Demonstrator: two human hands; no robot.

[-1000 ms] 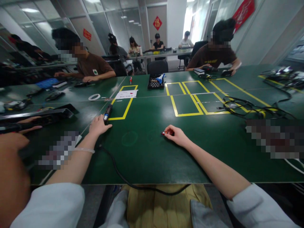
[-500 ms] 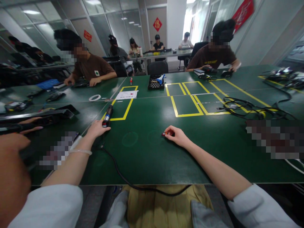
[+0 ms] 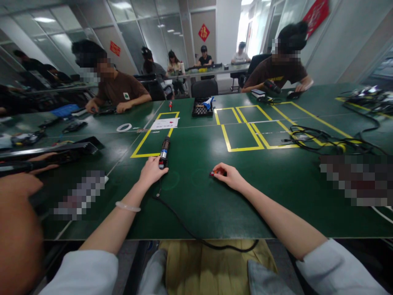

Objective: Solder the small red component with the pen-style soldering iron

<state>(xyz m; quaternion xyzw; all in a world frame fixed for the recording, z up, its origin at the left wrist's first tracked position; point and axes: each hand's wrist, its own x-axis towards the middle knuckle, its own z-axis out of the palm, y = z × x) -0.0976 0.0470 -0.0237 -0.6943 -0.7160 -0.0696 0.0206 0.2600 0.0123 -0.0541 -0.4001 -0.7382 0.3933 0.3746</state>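
Note:
My left hand (image 3: 151,171) grips the near end of a black corded electric screwdriver (image 3: 164,150) that lies on the green table (image 3: 196,205); its black cable (image 3: 184,229) trails back over the near edge. My right hand (image 3: 230,177) rests on the table to the right, fingers pinched on a small red object (image 3: 212,173).
A yellow-taped rectangle with a white paper (image 3: 164,123) lies beyond the screwdriver, a black tray of parts (image 3: 202,108) behind it, a white tape ring (image 3: 124,127) to the left. Tangled black cables (image 3: 316,137) lie at the right. Other people sit round the table; someone's hand (image 3: 18,192) is at my left.
My left hand has slid the screwdriver to the right, from the left corner of the yellow rectangle to near the table's middle. My right hand has stayed put.

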